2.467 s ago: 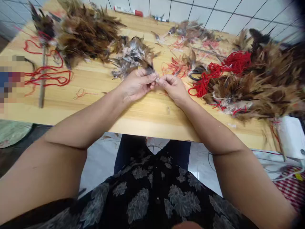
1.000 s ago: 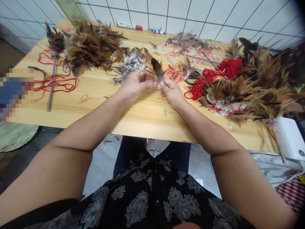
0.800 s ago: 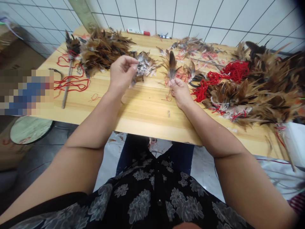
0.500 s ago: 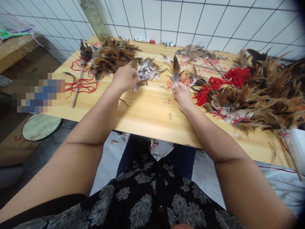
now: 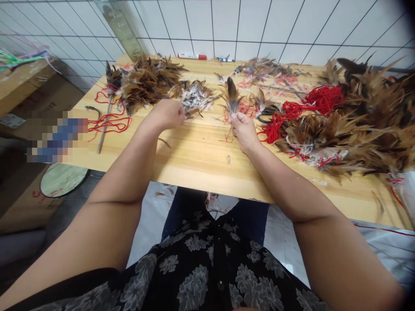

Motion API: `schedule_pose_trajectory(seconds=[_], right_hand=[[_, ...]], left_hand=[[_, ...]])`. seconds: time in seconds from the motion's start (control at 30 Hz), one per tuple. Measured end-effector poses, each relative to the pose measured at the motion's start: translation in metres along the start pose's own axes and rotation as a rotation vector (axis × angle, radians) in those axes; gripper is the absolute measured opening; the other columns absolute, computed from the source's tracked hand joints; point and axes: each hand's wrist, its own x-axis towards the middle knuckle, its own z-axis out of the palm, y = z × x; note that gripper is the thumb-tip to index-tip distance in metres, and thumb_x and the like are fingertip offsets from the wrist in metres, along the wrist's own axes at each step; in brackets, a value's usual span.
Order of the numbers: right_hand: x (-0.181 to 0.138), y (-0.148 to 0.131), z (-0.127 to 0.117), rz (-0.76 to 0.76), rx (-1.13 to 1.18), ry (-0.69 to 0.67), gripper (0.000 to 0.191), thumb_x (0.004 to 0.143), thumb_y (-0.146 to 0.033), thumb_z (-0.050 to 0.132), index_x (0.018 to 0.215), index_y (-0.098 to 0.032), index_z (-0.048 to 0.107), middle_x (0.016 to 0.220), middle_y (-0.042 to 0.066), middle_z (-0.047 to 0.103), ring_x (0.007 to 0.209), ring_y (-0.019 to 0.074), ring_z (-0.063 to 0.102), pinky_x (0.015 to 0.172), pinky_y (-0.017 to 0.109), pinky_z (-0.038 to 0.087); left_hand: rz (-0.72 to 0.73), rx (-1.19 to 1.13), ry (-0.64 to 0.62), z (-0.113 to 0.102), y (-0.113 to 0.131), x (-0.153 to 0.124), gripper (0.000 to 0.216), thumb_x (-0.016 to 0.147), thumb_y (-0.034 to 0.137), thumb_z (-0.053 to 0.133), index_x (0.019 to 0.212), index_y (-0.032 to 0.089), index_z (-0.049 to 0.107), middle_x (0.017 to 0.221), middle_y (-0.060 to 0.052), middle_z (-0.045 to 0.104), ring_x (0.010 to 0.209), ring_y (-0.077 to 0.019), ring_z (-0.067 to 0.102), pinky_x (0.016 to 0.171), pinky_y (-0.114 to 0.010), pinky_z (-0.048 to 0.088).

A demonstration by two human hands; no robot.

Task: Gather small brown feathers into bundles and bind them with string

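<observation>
My right hand [image 5: 242,129] pinches a small bunch of brown feathers [image 5: 231,97] by the quills, with the tips pointing up and away. Thin red thread [image 5: 226,137] hangs beside its fingers. My left hand [image 5: 169,114] is closed in a pinch at the near edge of a loose feather pile [image 5: 195,96], whose pale quill ends face me. A small dark feather [image 5: 195,112] shows at the left fingertips and appears to be gripped there. Just right of the held bunch lies another small feather tuft [image 5: 260,103], against black-handled scissors [image 5: 267,119].
A large feather heap [image 5: 149,82] lies at the back left, near a stick [image 5: 104,125] and red cord [image 5: 113,124]. Red yarn [image 5: 324,99] and many feather bundles [image 5: 324,138] cover the right side. Markers [image 5: 192,56] lie along the tiled wall.
My left hand has drawn slightly back toward me from the loose pile, with a small feather at its fingertips. My right hand keeps its bunch; the view has shifted a little.
</observation>
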Motion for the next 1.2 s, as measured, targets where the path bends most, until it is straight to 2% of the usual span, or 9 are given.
schedule_pose_trajectory(seconds=[0.07, 0.17, 0.3, 0.4, 0.57, 0.8, 0.93, 1.2], right_hand=[[-0.002, -0.005, 0.002, 0.012, -0.011, 0.054, 0.064, 0.102, -0.078, 0.082, 0.080, -0.028, 0.051, 0.067, -0.009, 0.035, 0.065, 0.0118, 0.033, 0.060, 0.026, 0.032], [-0.005, -0.009, 0.004, 0.031, -0.037, 0.088, 0.061, 0.102, -0.075, 0.084, 0.079, -0.027, 0.054, 0.067, -0.008, 0.038, 0.064, 0.0118, 0.037, 0.060, 0.026, 0.035], [-0.007, -0.008, 0.004, 0.046, -0.035, 0.114, 0.059, 0.101, -0.075, 0.085, 0.079, -0.025, 0.061, 0.066, -0.007, 0.044, 0.066, 0.0124, 0.044, 0.063, 0.026, 0.040], [-0.008, -0.007, 0.005, 0.045, -0.016, 0.109, 0.060, 0.097, -0.078, 0.088, 0.080, -0.024, 0.067, 0.069, -0.004, 0.056, 0.074, 0.0143, 0.056, 0.069, 0.027, 0.048], [-0.009, -0.011, 0.011, 0.063, 0.001, 0.089, 0.061, 0.090, -0.076, 0.096, 0.077, -0.023, 0.069, 0.079, 0.001, 0.073, 0.090, 0.0183, 0.070, 0.086, 0.031, 0.059], [-0.010, -0.016, 0.014, 0.091, 0.002, 0.019, 0.051, 0.093, -0.060, 0.100, 0.075, -0.023, 0.069, 0.082, 0.003, 0.076, 0.097, 0.0206, 0.077, 0.094, 0.034, 0.065], [-0.010, -0.015, 0.014, 0.105, 0.030, -0.002, 0.052, 0.091, -0.062, 0.101, 0.076, -0.023, 0.071, 0.082, 0.003, 0.079, 0.096, 0.0200, 0.077, 0.096, 0.035, 0.068], [-0.011, -0.013, 0.013, 0.102, 0.024, -0.009, 0.055, 0.085, -0.067, 0.103, 0.077, -0.022, 0.071, 0.082, 0.002, 0.078, 0.092, 0.0192, 0.074, 0.091, 0.033, 0.064]], left_hand=[[0.079, -0.247, 0.054, -0.004, 0.010, -0.002, 0.025, 0.075, 0.016, 0.092, 0.070, 0.025, 0.070, 0.065, -0.002, 0.063, 0.092, -0.0330, 0.076, 0.100, -0.042, 0.060], [0.145, -0.665, 0.006, 0.000, 0.032, -0.007, 0.026, 0.083, 0.021, 0.099, 0.080, 0.025, 0.074, 0.069, -0.001, 0.066, 0.077, -0.0250, 0.071, 0.082, -0.037, 0.061], [0.123, -1.057, -0.116, 0.028, 0.063, -0.013, 0.042, 0.087, 0.023, 0.108, 0.083, 0.022, 0.066, 0.075, -0.001, 0.069, 0.070, -0.0175, 0.071, 0.072, -0.030, 0.058], [0.110, -1.215, -0.157, 0.054, 0.077, -0.017, 0.050, 0.088, 0.028, 0.113, 0.084, 0.022, 0.064, 0.079, 0.000, 0.073, 0.076, -0.0182, 0.076, 0.071, -0.029, 0.061], [0.080, -1.308, -0.113, 0.078, 0.081, -0.018, 0.054, 0.089, 0.036, 0.115, 0.086, 0.023, 0.062, 0.080, 0.001, 0.071, 0.080, -0.0191, 0.077, 0.073, -0.030, 0.060], [0.069, -1.278, -0.063, 0.092, 0.075, -0.015, 0.057, 0.088, 0.035, 0.116, 0.086, 0.024, 0.060, 0.077, 0.001, 0.067, 0.091, -0.0241, 0.079, 0.078, -0.034, 0.060], [0.081, -1.270, -0.034, 0.095, 0.074, -0.016, 0.054, 0.090, 0.032, 0.115, 0.086, 0.023, 0.062, 0.080, 0.001, 0.069, 0.098, -0.0265, 0.081, 0.081, -0.035, 0.061], [0.122, -1.265, -0.037, 0.090, 0.081, -0.023, 0.054, 0.087, 0.036, 0.115, 0.081, 0.023, 0.063, 0.074, 0.002, 0.067, 0.077, -0.0202, 0.074, 0.075, -0.034, 0.059]])
